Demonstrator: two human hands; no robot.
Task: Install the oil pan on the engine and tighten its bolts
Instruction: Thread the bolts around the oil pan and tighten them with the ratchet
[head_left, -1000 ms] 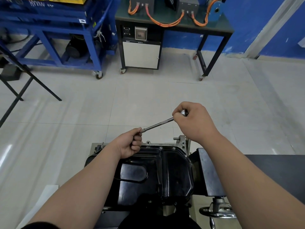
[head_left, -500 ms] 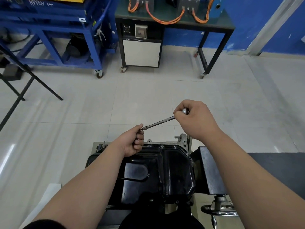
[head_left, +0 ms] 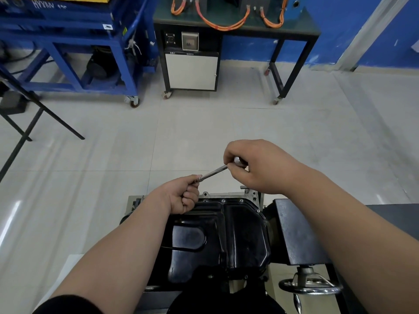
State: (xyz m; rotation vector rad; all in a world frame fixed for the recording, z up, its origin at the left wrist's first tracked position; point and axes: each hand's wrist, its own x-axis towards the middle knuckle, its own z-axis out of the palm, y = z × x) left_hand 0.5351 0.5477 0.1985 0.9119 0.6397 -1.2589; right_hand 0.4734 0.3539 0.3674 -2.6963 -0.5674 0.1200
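Note:
A glossy black oil pan (head_left: 229, 234) sits on the engine (head_left: 249, 196), which is clamped in a stand below me. Small bolts (head_left: 241, 201) show along the pan's far rim. A slim metal ratchet wrench (head_left: 214, 173) slants above the pan's far left corner. My left hand (head_left: 181, 196) grips its lower end, fingers curled round it. My right hand (head_left: 254, 164) grips the round head at its upper end. The wrench's lower tip is hidden inside my left fist.
A black stand block (head_left: 294, 234) adjoins the engine on the right, with a chrome handwheel (head_left: 310, 288) below it. Across the tiled floor stand a blue wheeled frame (head_left: 90, 64), a dark bench with orange cables (head_left: 226, 26) and black folding legs (head_left: 34, 118).
Both hands have stayed on the wrench. The right hand's fingers have shifted slightly around the wrench head. The view has tilted a little.

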